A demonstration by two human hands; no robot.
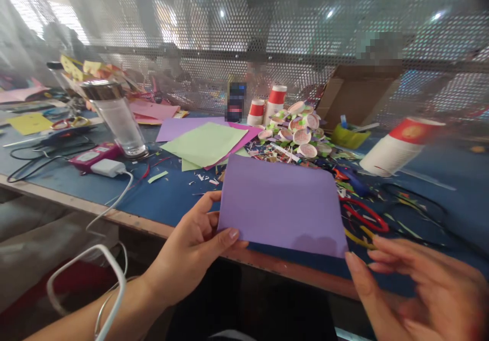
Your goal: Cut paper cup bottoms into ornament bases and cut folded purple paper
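Note:
A rectangular sheet of purple paper (282, 203) is raised above the table's front edge. My left hand (206, 236) pinches its lower left corner, thumb on top and fingers behind. My right hand (412, 285) is beside the lower right corner, thumb and fingers apart, with nothing seen between them. Behind the sheet lie light green sheets (208, 142) on purple and magenta paper. Red-handled scissors (367, 216) rest to the right, partly covered by the sheet.
A pile of small round paper pieces (301, 127) stands behind, among scraps. Stacked paper cups (397, 147) lean at right. At left are a glass bottle (118, 122) and a magenta power strip (95, 157) with a white cable. A perforated metal screen (237, 30) closes off the back.

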